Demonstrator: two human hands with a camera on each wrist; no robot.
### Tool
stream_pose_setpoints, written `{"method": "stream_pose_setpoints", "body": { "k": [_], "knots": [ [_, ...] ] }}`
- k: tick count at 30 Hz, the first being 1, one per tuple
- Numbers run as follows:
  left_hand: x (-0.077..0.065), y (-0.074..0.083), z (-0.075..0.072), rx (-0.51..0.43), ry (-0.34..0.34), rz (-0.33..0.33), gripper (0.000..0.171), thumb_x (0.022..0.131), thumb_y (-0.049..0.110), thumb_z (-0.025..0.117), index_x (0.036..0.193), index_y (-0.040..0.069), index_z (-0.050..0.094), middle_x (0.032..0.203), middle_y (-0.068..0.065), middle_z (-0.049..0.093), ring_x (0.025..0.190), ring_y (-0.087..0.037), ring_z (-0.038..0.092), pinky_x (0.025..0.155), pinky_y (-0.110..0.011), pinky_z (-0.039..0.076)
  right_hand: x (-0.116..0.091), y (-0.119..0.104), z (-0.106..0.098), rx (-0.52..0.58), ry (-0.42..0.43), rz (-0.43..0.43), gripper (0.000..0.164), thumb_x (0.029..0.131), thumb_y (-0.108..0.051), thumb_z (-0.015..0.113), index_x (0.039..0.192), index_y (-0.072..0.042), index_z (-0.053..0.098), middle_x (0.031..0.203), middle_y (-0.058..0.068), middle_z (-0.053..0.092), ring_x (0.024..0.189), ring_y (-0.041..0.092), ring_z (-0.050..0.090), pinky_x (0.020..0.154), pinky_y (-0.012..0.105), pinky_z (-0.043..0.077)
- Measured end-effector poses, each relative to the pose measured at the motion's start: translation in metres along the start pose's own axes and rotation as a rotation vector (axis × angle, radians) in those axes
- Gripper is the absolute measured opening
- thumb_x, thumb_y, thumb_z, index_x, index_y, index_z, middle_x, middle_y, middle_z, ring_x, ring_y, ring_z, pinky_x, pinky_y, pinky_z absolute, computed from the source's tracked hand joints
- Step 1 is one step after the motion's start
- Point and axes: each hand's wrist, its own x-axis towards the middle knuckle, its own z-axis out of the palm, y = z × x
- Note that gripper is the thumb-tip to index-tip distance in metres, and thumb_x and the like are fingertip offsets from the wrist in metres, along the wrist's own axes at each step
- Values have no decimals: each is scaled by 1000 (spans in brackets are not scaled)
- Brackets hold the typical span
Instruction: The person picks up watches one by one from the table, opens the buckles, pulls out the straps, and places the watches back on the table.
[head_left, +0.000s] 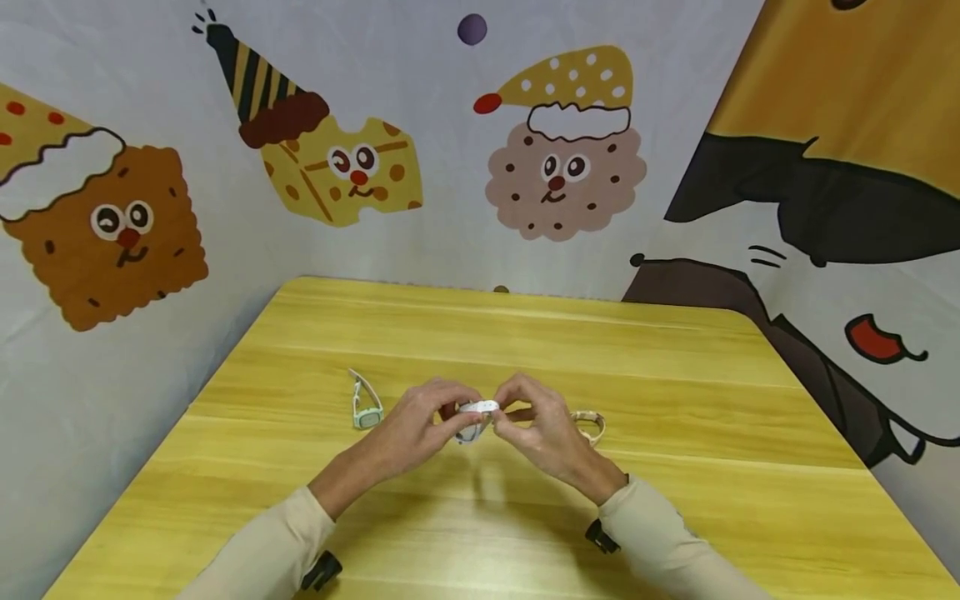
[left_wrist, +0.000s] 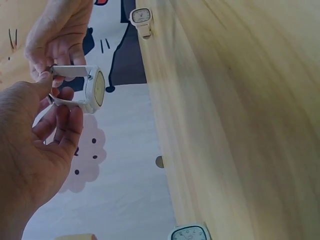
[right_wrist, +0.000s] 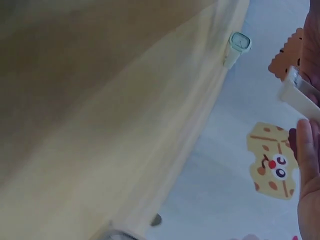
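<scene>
A white wristwatch (head_left: pixel 469 432) is held up over the middle of the table, between both hands. My left hand (head_left: pixel 427 417) pinches its strap from the left with thumb and fingers. From the right, my right hand (head_left: pixel 534 421) grips the strap's end. In the left wrist view the white watch (left_wrist: pixel 98 89) has its dial turned away from the palms, and its two strap halves run back to the fingertips. Part of the strap (right_wrist: pixel 302 102) shows at the right edge of the right wrist view. Fingers cover where the strap ends meet.
A pale green watch (head_left: pixel 367 417) lies on the wooden table (head_left: pixel 480 333) left of the hands. A beige watch (head_left: pixel 592 425) stands on the right, partly behind my right hand. Cartoon-printed cloth (head_left: pixel 442 250) surrounds the table's far and side edges.
</scene>
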Motion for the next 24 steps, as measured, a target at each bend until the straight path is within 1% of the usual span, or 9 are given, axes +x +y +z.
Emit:
{"method": "stream_pose_setpoints", "body": {
  "k": [2,4,8,10,12,14,16,20,24],
  "knots": [
    [0,0,1,0,9,4,15,101,18,67,114,13,73,99,7,68,80,-9,58,65,-27,52,2,-1,-2,-18,-18,-20,20,91,8,65,103,-8,62,98,5,64,91,20,67,79,33,60],
    [0,-1,2,0,21,10,14,100,18,68,113,13,73,99,7,68,79,-9,58,64,-27,52,4,-2,-5,-42,-39,-36,20,92,5,67,108,-7,64,99,4,64,90,19,67,78,33,60],
    [0,-1,4,5,39,27,13,99,18,69,110,12,75,97,7,69,79,-8,58,64,-27,52,6,-5,-8,-76,-91,-37,21,96,-4,72,116,-6,69,102,0,64,88,15,66,75,31,59],
    [-1,-2,5,8,43,27,13,99,17,69,110,12,75,96,8,69,79,-8,58,64,-26,52,6,-5,-9,-88,-107,-40,20,97,-8,72,116,-7,72,103,-3,65,88,14,66,76,31,59],
    [-2,-2,6,13,42,22,14,99,16,69,111,11,74,97,8,68,80,-8,58,65,-27,53,5,-6,-10,-95,-118,-50,16,98,-8,70,113,-10,74,105,-4,65,90,13,66,77,32,59],
    [-4,-2,7,19,38,8,14,100,16,68,112,11,74,96,8,67,81,-8,58,65,-26,52,4,-6,-9,-118,-129,-61,15,99,-8,68,113,-11,73,107,-5,64,93,12,66,79,31,58],
    [-6,-2,8,26,30,-2,15,100,16,68,113,11,73,96,8,67,81,-8,58,67,-26,53,2,-6,-8,-142,-152,-80,14,101,-8,66,114,-10,71,109,-4,62,95,12,65,81,29,57],
    [-10,-3,9,32,22,-28,16,101,19,67,114,11,73,97,7,66,81,-8,59,64,-26,53,1,-8,-6,-176,-186,-102,14,103,-8,62,117,-8,66,112,-2,60,100,13,65,86,27,56],
    [-7,-3,6,35,30,-32,17,101,21,66,115,12,73,95,9,66,81,-8,59,63,-28,53,3,-9,-9,-184,-170,-82,16,104,-9,60,120,-8,64,115,-3,60,105,15,65,89,29,55]
  ]
}}
